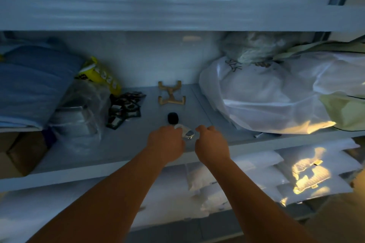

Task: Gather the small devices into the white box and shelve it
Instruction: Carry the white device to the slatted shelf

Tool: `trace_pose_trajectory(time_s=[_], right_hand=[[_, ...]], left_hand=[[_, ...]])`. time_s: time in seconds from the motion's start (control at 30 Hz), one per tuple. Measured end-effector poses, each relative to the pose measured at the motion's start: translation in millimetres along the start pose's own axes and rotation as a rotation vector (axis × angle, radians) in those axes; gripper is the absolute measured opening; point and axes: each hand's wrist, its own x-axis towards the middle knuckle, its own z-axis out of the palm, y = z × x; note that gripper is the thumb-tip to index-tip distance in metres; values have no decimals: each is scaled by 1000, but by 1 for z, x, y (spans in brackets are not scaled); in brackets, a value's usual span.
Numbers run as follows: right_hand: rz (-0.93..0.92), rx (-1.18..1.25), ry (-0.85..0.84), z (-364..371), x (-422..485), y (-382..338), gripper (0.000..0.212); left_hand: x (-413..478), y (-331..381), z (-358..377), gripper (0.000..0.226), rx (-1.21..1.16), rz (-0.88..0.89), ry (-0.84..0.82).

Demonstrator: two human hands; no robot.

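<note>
Shelf (199, 104) lane between black packets (124, 110) and white bag (266, 92) lies open.

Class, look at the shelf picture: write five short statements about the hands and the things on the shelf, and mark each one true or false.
1. Both hands reach onto the middle shelf. True.
2. The left hand touches a small shiny device. True.
3. The wooden stand lies in front of the hands. False: it lies behind them, near the back wall.
4. The black round device is in the right hand. False: it sits on the shelf, beyond the hands.
5. A white plastic bag fills the shelf's right side. True.
</note>
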Motion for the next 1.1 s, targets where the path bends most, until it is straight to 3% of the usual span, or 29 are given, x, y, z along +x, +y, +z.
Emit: trace_pose_trajectory(time_s=[0.5,0.77,0.87,1.1], right_hand=[[193,-66,-70,51,94,0,67],[294,-92,-56,63,113,5,70],[305,-92,-42,66,116,6,67],[347,12,-44,64,116,3,65]], left_hand=[[113,-53,45,49,-89,237,-167],[149,-59,56,41,-108,416,-232],[154,-58,57,33,-99,432,-239],[157,-58,59,40,-110,450,-216]])
